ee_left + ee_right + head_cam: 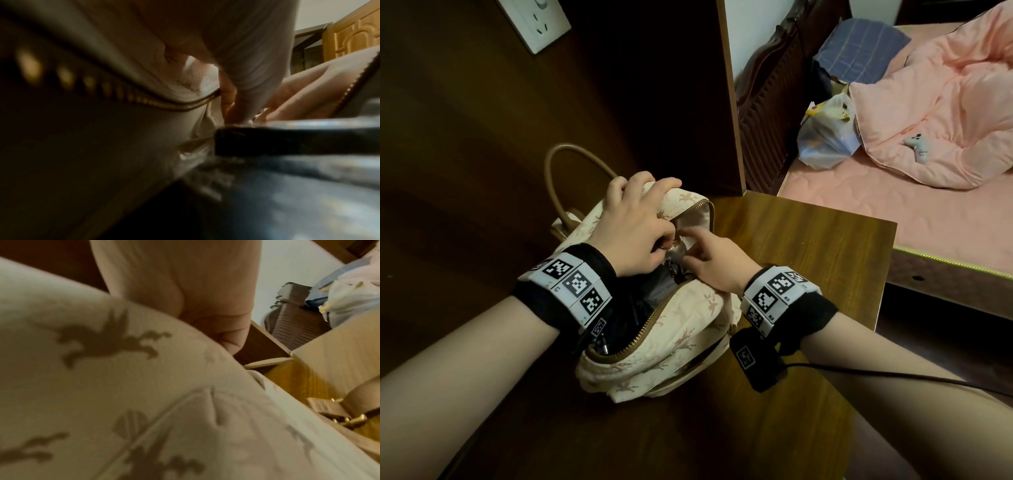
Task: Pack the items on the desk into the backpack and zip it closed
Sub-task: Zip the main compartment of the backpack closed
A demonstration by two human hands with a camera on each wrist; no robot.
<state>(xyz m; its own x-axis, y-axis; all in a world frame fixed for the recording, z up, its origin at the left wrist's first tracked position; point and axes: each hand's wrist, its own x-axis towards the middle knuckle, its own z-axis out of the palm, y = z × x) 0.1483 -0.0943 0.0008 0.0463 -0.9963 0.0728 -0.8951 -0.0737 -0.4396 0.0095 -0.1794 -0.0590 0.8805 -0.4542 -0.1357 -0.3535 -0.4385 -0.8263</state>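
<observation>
- Bed (pixel 893 219): pink mattress and a rumpled pink quilt, right of the desk. On it lie a clear plastic bag (pixel 827 137) and a small grey controller (pixel 916 145).
- Desk (pixel 808 246): brown wood grain top, its corner just beside the bed.
- Backpack (pixel 654 353): cream fabric with a brown animal print, standing on the desk near that corner. Main zip (pixel 640 337) open, gold teeth on brown tape; dark contents show in the opening. Tan carry handle (pixel 554 178) arcs up behind it.
- Left hand (pixel 633 222): draped over the far top edge of the backpack, fingers curled over the fabric and gripping it, thumb side down at the opening.
- Right hand (pixel 715 263): at the near rim of the opening, fingertips pinching the pale lining (pixel 695 219) just beside the left thumb. The two hands almost touch.
- Wrist bands with black-and-white markers on both forearms; a black module (pixel 755 359) hangs under the right wrist with a cable trailing right.
- Small metal ring or pull between the hands: too small to tell which.
</observation>
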